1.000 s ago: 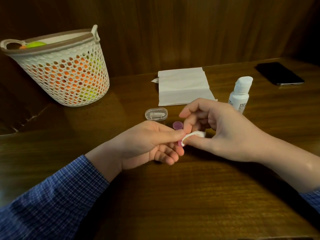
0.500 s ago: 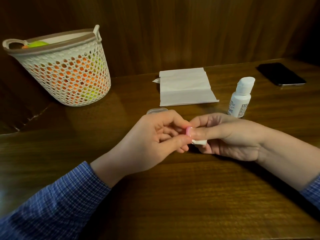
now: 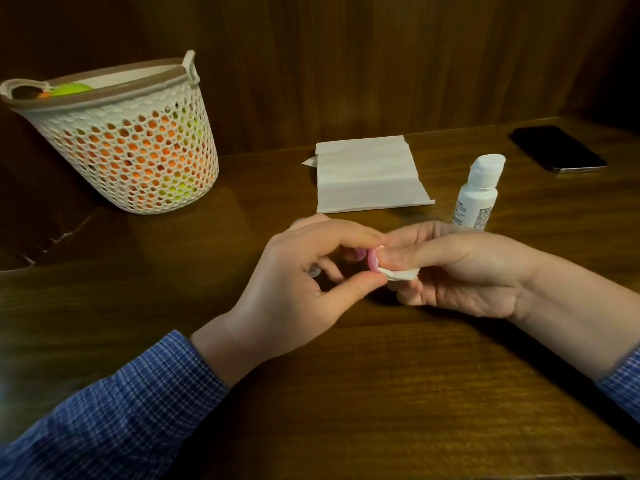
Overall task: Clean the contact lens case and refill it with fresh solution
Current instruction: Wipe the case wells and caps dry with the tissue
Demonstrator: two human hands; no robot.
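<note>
My left hand [image 3: 298, 282] pinches a small pink part of the lens case [image 3: 372, 260] between thumb and index finger, just above the wooden table. My right hand [image 3: 460, 271] presses a white scrap of tissue [image 3: 398, 273] against that pink piece with index finger and thumb. Most of the pink piece is hidden by my fingers. The white solution bottle [image 3: 478, 194] stands upright, cap on, just behind my right hand. Only the edge of a clear plastic case [image 3: 301, 222] shows behind my left knuckles.
A folded white tissue sheet [image 3: 370, 174] lies behind my hands. A white mesh basket [image 3: 131, 150] with orange and green contents stands at the far left. A dark phone [image 3: 559, 148] lies at the far right. A wood-panel wall backs the table.
Both hands came together and lifted slightly. My left hand now covers the clear case and the pink cap seen a second ago, and my right finger presses the tissue into the pink piece.
</note>
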